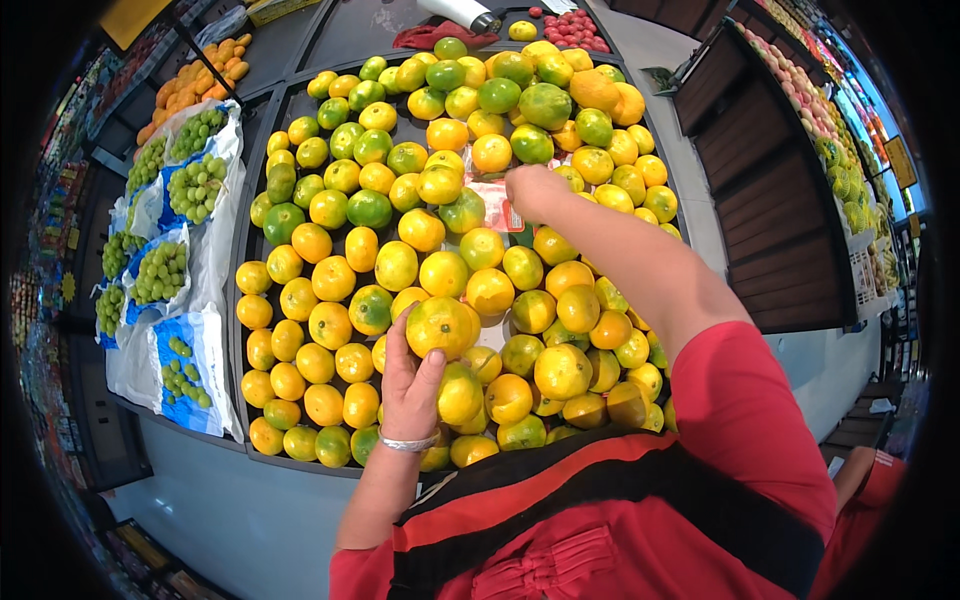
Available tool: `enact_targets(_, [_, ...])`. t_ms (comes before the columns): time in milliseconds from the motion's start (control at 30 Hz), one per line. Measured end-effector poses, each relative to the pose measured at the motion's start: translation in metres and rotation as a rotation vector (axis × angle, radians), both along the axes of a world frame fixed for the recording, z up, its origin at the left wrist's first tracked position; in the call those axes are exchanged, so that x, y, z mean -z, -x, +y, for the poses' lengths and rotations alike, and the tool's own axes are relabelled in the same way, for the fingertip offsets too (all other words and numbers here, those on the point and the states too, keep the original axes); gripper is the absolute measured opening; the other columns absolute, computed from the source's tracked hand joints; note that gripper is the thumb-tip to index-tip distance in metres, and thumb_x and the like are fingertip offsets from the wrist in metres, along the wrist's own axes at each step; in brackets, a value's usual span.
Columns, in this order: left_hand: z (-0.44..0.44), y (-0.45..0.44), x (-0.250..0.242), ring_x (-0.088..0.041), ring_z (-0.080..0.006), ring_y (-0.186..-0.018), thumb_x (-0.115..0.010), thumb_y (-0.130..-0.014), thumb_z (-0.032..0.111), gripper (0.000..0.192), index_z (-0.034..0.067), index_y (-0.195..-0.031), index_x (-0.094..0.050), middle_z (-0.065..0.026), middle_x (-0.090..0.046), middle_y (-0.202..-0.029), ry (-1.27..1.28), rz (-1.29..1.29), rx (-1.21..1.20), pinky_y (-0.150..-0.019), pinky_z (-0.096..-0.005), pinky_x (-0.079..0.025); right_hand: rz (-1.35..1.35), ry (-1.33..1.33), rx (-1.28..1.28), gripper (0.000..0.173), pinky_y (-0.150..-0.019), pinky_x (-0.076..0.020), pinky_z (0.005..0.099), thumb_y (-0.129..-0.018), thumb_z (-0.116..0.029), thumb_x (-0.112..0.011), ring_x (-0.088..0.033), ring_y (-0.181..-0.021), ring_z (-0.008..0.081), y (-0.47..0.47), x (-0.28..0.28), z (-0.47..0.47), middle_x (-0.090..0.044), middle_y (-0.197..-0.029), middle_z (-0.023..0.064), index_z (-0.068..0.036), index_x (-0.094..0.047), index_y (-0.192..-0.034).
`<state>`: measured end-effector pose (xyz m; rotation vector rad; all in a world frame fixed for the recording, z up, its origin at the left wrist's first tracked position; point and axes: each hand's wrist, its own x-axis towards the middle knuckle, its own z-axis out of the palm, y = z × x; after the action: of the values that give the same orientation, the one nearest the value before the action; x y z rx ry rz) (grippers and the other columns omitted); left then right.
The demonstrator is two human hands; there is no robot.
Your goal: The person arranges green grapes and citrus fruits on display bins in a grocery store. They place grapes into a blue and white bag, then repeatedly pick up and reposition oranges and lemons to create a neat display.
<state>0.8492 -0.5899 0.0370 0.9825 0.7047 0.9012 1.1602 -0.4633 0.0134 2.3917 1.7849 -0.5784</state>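
My left hand (411, 386), with a silver bracelet on the wrist, is wrapped around a large yellow-orange mandarin (439, 328) above the near middle of the display. Part of another fruit shows just behind it. Farther out, my right hand (536, 193) reaches down to a bare patch of printed red-and-white liner (496, 206). Its fingers are curled and mostly hidden, so whether they hold anything cannot be made out. A green mandarin (532, 143) lies just beyond that hand. Loose rows of yellow mandarins (330, 324) fill the left side; the right side is heaped (562, 371).
Packs of green grapes (196, 187) lie on the left stand, with orange fruit (202, 82) behind. Beyond the far edge are a white cylindrical object (461, 13), a red cloth (435, 36) and small red fruits (574, 31). Another person's red sleeve (877, 487) shows at lower right.
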Motion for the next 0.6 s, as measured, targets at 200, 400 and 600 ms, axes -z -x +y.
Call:
enact_targets(200, [0.003,0.001,0.004,-0.065,-0.0271,-0.100,-0.065,-0.097,0.030,0.069,0.004,-0.152,-0.031,-0.0172,-0.057,-0.129,-0.032,0.052,-0.002,-0.085,-0.0398,-0.057,0.088,-0.253,0.257,0.023,-0.091,-0.0552,0.0454,-0.088,-0.009,-0.060,-0.067,-0.109,0.0365,-0.003,0.033,0.011,-0.071,-0.114,0.0193,-0.006,-0.072,-0.107])
enact_targets(400, [0.003,0.005,-0.001,-0.063,-0.0273,-0.109,-0.063,-0.099,0.023,0.064,0.003,-0.150,-0.031,-0.0165,-0.054,-0.133,0.133,-0.029,0.003,-0.088,-0.0398,-0.056,0.598,-0.287,0.296,0.028,-0.065,-0.0508,0.0331,-0.081,-0.017,-0.076,-0.065,-0.076,0.0188,-0.004,0.029,0.005,-0.070,-0.088,0.0091,-0.006,-0.070,-0.107])
enact_targets(600, [0.010,-0.001,-0.010,-0.066,-0.0240,-0.094,-0.059,-0.101,0.023,0.055,0.006,-0.148,-0.037,-0.0148,-0.059,-0.125,0.158,0.036,-0.065,-0.079,-0.0399,-0.060,1.452,-0.331,0.425,0.013,-0.046,-0.0297,0.0248,-0.085,-0.012,-0.071,-0.043,-0.053,0.0073,-0.020,-0.039,-0.053,-0.056,-0.071,-0.0006,-0.008,-0.061,-0.093])
